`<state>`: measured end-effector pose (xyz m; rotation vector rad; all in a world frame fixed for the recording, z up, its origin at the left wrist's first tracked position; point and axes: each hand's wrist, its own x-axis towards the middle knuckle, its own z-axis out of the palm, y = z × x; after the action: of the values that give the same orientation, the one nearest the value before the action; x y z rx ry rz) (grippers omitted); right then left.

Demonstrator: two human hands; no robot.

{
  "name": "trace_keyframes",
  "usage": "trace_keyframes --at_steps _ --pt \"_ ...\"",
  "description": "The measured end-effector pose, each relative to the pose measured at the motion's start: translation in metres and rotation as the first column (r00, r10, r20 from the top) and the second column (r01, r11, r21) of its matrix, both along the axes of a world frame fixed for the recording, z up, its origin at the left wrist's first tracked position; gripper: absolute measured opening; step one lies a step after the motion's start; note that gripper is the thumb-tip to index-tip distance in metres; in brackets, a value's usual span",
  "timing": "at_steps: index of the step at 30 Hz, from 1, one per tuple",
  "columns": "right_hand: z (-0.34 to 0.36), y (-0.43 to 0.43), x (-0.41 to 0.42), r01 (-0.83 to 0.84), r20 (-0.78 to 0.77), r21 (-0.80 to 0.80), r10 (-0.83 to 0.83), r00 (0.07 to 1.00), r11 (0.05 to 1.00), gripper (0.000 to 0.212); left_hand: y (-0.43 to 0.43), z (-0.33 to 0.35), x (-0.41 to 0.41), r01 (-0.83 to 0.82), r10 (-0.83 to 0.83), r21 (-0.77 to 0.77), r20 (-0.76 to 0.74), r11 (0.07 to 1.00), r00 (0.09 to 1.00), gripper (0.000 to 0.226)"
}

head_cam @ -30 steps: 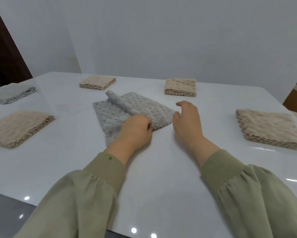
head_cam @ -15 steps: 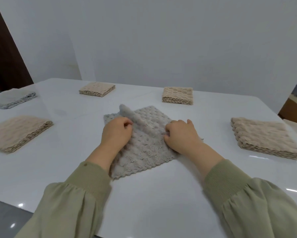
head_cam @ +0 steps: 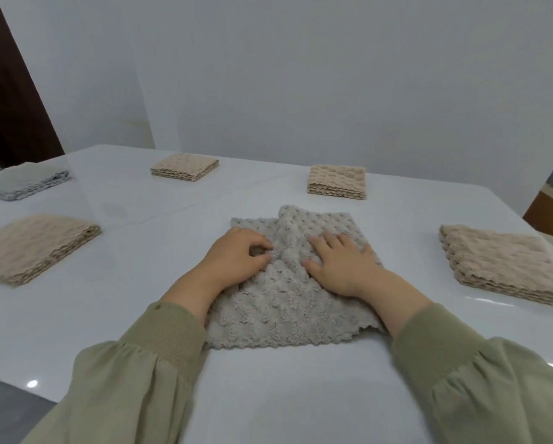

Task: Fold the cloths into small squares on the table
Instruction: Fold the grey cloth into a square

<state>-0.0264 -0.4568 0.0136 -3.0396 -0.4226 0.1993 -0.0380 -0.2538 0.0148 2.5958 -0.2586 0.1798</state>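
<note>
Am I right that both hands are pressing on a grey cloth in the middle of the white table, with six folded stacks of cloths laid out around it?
Almost. The head view shows five folded stacks, not six: one grey stack and four beige ones. The rest holds: the left hand and right hand rest on the grey cloth on the white table.

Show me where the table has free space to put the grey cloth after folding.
Bare table lies between the grey cloth and the left beige stack, and along the near edge. The right beige stack sits closer.
</note>
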Motion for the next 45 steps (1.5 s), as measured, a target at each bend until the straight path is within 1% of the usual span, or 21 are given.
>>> trace_keyframes --at_steps 2,3,5,7,9,11,12,14,16,20,23,25,27,30,32,34,35,37,40,42,45 --pt "0.007 -0.004 0.003 -0.028 -0.006 -0.008 0.028 1.0 1.0 0.064 0.0 0.005 -0.004 -0.007 0.007 -0.057 -0.005 0.998 1.0 0.009" --pt "0.014 -0.005 0.003 -0.039 -0.008 -0.037 0.038 0.999 0.999 0.061 0.002 0.007 -0.005 -0.012 0.011 -0.069 -0.009 0.998 1.0 0.008" --pt "0.03 -0.007 -0.001 -0.043 -0.042 -0.124 0.038 0.998 0.991 0.05 0.008 0.01 -0.007 -0.038 0.038 -0.053 -0.013 0.998 0.999 0.016" --pt "0.039 -0.01 -0.004 -0.001 -0.024 -0.183 -0.003 1.0 0.983 0.034 0.016 0.01 -0.004 -0.099 0.098 0.017 0.046 0.995 0.994 0.017" --pt "0.039 -0.009 -0.005 0.064 0.115 -0.176 -0.044 0.992 0.982 0.035 0.023 0.005 0.001 -0.148 0.139 0.065 0.126 0.987 0.982 0.016" --pt "0.025 -0.007 -0.002 0.03 0.278 -0.106 0.001 0.961 0.994 0.044 0.024 -0.001 0.006 -0.116 0.11 0.062 0.083 0.991 0.99 0.036" --pt "0.016 -0.007 0.0 -0.021 0.271 -0.075 0.041 0.962 0.997 0.051 0.023 -0.003 0.007 -0.081 0.078 0.082 0.035 0.993 0.996 0.044" --pt "0.002 -0.012 0.005 -0.066 0.11 -0.011 0.067 0.992 0.998 0.059 0.018 -0.009 0.009 -0.021 0.039 0.238 -0.073 0.971 0.997 0.055" --pt "-0.001 -0.023 0.014 0.001 -0.007 0.027 -0.001 1.0 1.0 0.059 0.018 -0.012 0.01 -0.005 0.062 0.362 -0.146 0.932 0.987 0.06" --pt "0.0 -0.045 0.028 0.126 -0.048 0.022 -0.125 0.991 0.992 0.063 0.02 -0.011 0.013 -0.06 0.137 0.386 -0.175 0.92 0.975 0.064" --pt "0.002 -0.051 0.034 0.103 -0.088 -0.007 -0.103 0.991 0.995 0.067 0.021 -0.011 0.015 -0.072 0.151 0.392 -0.174 0.917 0.973 0.064" --pt "0.003 -0.053 0.041 0.071 -0.091 -0.019 -0.073 0.993 0.997 0.069 0.024 -0.012 0.019 -0.072 0.142 0.378 -0.161 0.923 0.977 0.063" --pt "0.012 -0.056 0.047 0.048 -0.058 0.003 -0.048 0.997 0.999 0.063 0.029 -0.014 0.025 -0.093 0.136 0.327 -0.112 0.94 0.984 0.058" --pt "0.026 -0.056 0.052 0.082 0.036 0.231 -0.093 0.995 0.969 0.045 0.036 -0.015 0.033 -0.174 0.178 0.211 0.0 0.962 0.984 0.05" --pt "0.02 -0.057 0.054 0.118 0.206 0.38 -0.208 0.956 0.917 0.04 0.036 -0.015 0.038 -0.255 0.253 0.169 0.034 0.952 0.967 0.05" --pt "0.004 -0.058 0.058 0.113 0.411 0.439 -0.311 0.857 0.891 0.031 0.035 -0.013 0.043 -0.321 0.317 0.16 0.048 0.933 0.947 0.047" --pt "-0.002 -0.059 0.061 0.117 0.457 0.442 -0.335 0.824 0.89 0.025 0.036 -0.012 0.045 -0.343 0.338 0.16 0.057 0.925 0.939 0.045" --pt "-0.007 -0.06 0.066 0.143 0.435 0.409 -0.33 0.838 0.901 0.031 0.036 -0.011 0.049 -0.368 0.362 0.164 0.067 0.915 0.93 0.04" --pt "-0.01 -0.062 0.069 0.152 0.288 0.283 -0.235 0.929 0.947 0.046 0.037 -0.01 0.052 -0.375 0.371 0.129 0.058 0.918 0.927 0.035" --pt "-0.013 -0.062 0.07 0.166 0.214 0.229 -0.216 0.953 0.959 0.048 0.038 -0.01 0.052 -0.374 0.371 0.092 0.046 0.923 0.927 0.029" --pt "-0.013 -0.062 0.071 0.165 0.22 0.223 -0.214 0.952 0.961 0.047 0.038 -0.01 0.051 -0.367 0.365 0.028 0.055 0.93 0.929 0.014"
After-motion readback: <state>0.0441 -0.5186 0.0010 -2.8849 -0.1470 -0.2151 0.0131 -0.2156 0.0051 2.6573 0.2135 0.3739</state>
